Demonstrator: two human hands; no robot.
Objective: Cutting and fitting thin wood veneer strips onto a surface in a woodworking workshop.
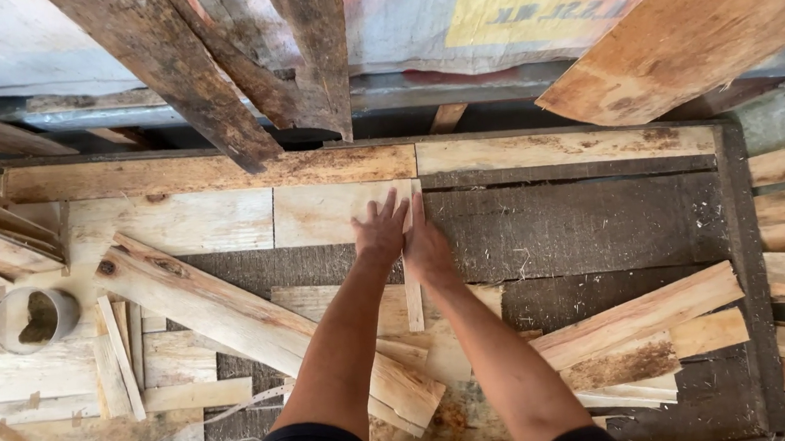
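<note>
Both hands, left hand (380, 231) and right hand (427, 251), press a thin wooden strip (413, 291) flat.

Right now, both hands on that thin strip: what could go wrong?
1. The narrow strip is thin and rough-sawn; pressed between the left hand and right hand, it may splinter into the palms or snap.
2. The long diagonal plank lies loose under the left forearm; a nudge could shift it into the strip.
3. The grey cup sits among loose offcuts near the plank's far end and might tip if boards slide.
</note>
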